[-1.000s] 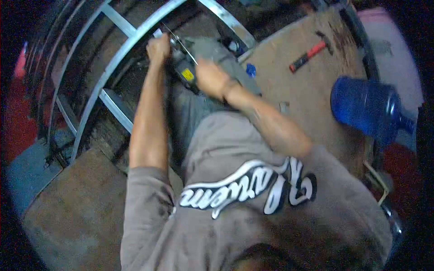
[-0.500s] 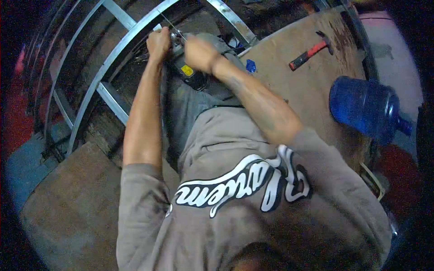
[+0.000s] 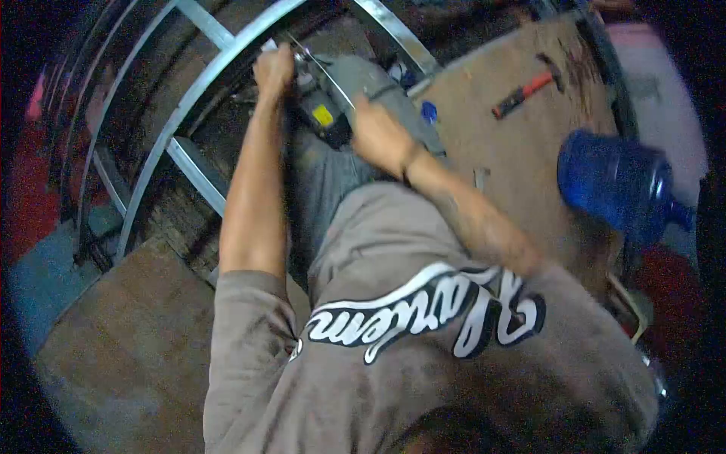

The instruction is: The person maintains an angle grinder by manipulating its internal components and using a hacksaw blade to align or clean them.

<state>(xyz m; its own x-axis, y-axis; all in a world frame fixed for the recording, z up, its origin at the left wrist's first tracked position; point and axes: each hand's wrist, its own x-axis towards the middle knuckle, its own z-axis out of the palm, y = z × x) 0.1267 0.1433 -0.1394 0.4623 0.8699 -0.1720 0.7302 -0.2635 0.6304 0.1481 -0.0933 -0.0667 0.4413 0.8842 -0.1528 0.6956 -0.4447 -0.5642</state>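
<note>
My left hand (image 3: 274,69) is closed near the curved metal frame (image 3: 198,82), on a small pale piece too unclear to name. A thin metal rod (image 3: 330,77) slants down from beside that hand to my right hand (image 3: 378,136), whose fingers are wrapped round its lower end. Between my arms, a dark tool with a yellow label (image 3: 323,115) lies against my grey trouser leg. The far end of the rod is close to the frame, but whether they touch cannot be made out.
A hammer with a red and black handle (image 3: 525,94) lies on the wooden board (image 3: 484,144) to the right. Beside it are a blue scrap (image 3: 429,113) and a large blue water bottle (image 3: 616,181) on its side. Another brown board (image 3: 121,325) is at lower left.
My right hand has moved down and to the right, away from my left hand, and more of the rod shows between them. The whole view has shifted slightly.
</note>
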